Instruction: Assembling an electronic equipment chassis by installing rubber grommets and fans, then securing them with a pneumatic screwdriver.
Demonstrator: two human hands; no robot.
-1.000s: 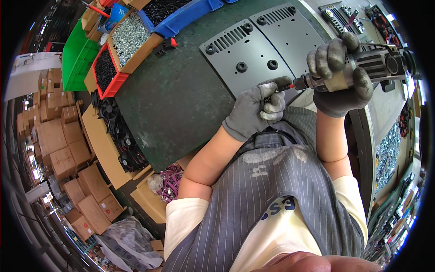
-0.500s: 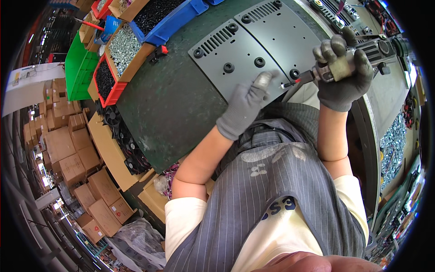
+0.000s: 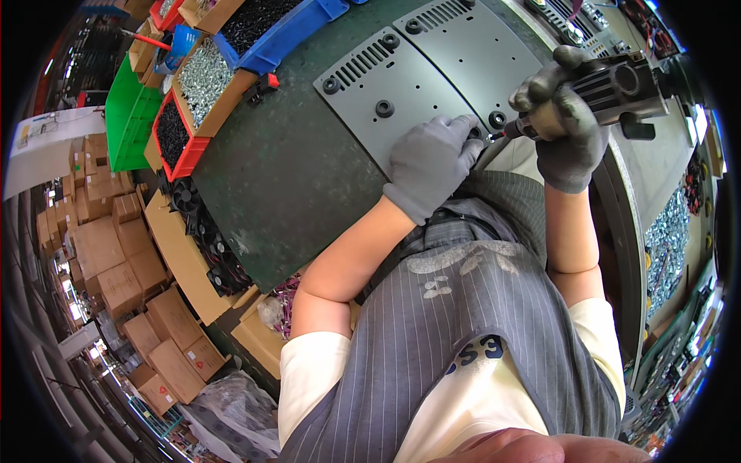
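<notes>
Two grey sheet-metal panels [image 3: 444, 65] with slots and holes lie side by side on the dark green bench. Black round feet [image 3: 384, 108] sit on them. My gloved left hand [image 3: 428, 162] rests over the near part of the left panel. Its finger and thumb close around another black round foot [image 3: 475, 133] by that panel's near right corner. Gripped in my gloved right hand [image 3: 567, 123] is a power screwdriver [image 3: 614, 89], pointing left. Its tip is right beside that foot; whether they touch I cannot tell.
At the far left stand a blue bin [image 3: 289, 35] of black parts, a cardboard box [image 3: 204, 81] of silver screws and a red bin [image 3: 176, 139] of black screws. Black fans [image 3: 212, 247] lie along the bench's left edge. Stacked cartons [image 3: 116, 247] stand further left.
My left hand has moved onto the panel, and a foot now shows between its fingers. The foot near the panel's middle no longer shows there. The screwdriver has shifted left and tilted.
</notes>
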